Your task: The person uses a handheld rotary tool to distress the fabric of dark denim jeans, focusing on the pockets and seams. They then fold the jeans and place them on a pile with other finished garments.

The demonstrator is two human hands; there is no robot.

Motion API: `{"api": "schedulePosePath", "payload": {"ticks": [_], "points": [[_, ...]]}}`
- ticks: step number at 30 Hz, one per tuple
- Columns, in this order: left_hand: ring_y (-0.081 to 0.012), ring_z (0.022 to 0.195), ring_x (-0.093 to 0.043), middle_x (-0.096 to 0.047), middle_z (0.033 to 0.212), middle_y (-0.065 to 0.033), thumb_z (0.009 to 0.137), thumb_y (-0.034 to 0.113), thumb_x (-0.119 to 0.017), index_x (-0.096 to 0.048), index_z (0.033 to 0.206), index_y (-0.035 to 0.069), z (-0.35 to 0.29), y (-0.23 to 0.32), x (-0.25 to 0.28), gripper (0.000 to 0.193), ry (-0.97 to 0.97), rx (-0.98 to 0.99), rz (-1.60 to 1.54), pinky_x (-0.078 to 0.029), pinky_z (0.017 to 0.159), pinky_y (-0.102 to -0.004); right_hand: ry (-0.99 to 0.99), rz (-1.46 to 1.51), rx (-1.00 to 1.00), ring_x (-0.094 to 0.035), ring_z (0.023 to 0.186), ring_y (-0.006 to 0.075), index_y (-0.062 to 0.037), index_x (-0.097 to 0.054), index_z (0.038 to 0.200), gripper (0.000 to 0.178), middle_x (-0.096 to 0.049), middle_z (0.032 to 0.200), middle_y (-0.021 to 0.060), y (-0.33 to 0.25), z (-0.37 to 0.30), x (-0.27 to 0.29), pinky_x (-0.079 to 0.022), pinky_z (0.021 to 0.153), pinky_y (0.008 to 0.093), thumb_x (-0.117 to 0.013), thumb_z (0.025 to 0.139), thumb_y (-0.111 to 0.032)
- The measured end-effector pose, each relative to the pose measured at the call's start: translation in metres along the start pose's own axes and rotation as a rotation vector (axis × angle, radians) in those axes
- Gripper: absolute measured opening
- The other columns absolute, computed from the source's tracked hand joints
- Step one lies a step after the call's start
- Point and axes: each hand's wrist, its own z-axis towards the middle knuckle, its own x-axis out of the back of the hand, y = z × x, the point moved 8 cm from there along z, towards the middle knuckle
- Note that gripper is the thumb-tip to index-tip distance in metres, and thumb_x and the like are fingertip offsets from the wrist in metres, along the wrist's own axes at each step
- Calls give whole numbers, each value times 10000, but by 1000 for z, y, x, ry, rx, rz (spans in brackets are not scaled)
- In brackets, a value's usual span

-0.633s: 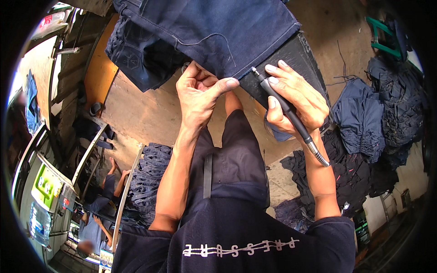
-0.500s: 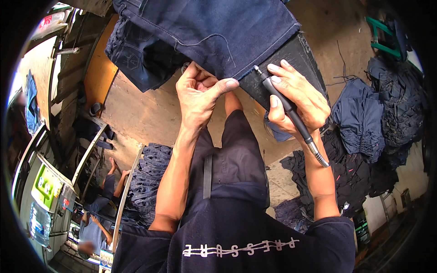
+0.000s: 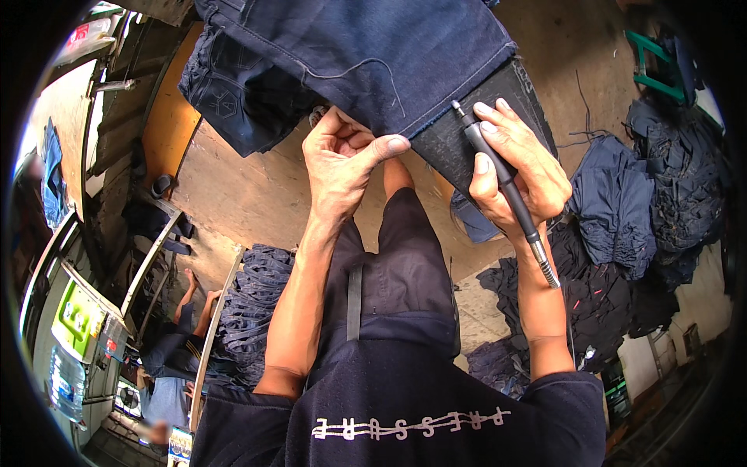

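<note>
Dark blue jeans (image 3: 424,58) lie over a black board (image 3: 506,105), a stitched hem running along their right edge. My left hand (image 3: 342,159) is closed on the near corner of that hem, thumb on top. A loose thread curls across the cloth. In my right hand (image 3: 529,167) is a black pen-shaped rotary handpiece (image 3: 510,191), with a metal tip and a spring-like sleeve at its rear. Its tip points away from me, just right of the hem and apart from it, over the black board.
Another dark pair of jeans (image 3: 233,97) hangs to the left. Heaps of dark clothes (image 3: 615,206) lie on the right, near a green frame (image 3: 654,66). Stacked denim (image 3: 257,303) sits at lower left behind a rail. Beyond it, a person (image 3: 167,401) is partly visible.
My right hand has shifted slightly right and away from the hem with the handpiece, whose tip has risen in view. My left hand holds nearly still. The person at lower left has moved.
</note>
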Motion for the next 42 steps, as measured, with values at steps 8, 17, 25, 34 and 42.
{"api": "schedulePosePath", "payload": {"ticks": [8, 17, 25, 34, 42], "points": [[-156, 880, -769, -815, 1020, -109, 842, -25, -899, -771, 1052, -18, 23, -43, 11, 246, -12, 70, -152, -627, 791, -304, 32, 142, -84, -763, 1144, 426, 111, -712, 1179, 282, -766, 1133, 311, 14, 3, 11, -559, 1102, 578, -657, 924, 4], [-144, 923, -756, -811, 1024, -77, 864, -29, -887, -776, 1093, 1, 27, -68, 10, 257, -50, 89, -252, -612, 869, -299, -62, 129, 96, -815, 1025, 359, 51, -788, 1005, 241, -803, 929, 166, -2, 4, -6, -624, 1023, 540, -761, 770, 3], [-151, 902, -763, -812, 1018, -82, 854, -42, -885, -782, 1086, 0, 27, -68, 11, 258, -29, 103, -237, -614, 852, -301, -71, 109, 81, -815, 1033, 348, 49, -796, 992, 240, -804, 938, 161, -1, 5, -7, -619, 1038, 535, -772, 758, 3], [-157, 899, -767, -813, 1006, -84, 844, -57, -879, -779, 1086, -4, 26, -69, 12, 266, -18, 103, -215, -611, 846, -297, -33, 72, 52, -814, 1038, 359, 48, -779, 1000, 274, -803, 935, 169, 4, 3, -2, -612, 1046, 550, -762, 727, 35], [-150, 918, -761, -811, 1033, -74, 855, -81, -856, -775, 1111, -1, 28, -76, 14, 281, -1, 98, -272, -603, 849, -300, 7, 60, 34, -813, 1033, 369, 66, -760, 998, 280, -798, 929, 191, 6, 6, 1, -611, 1041, 557, -756, 718, 54]]}}
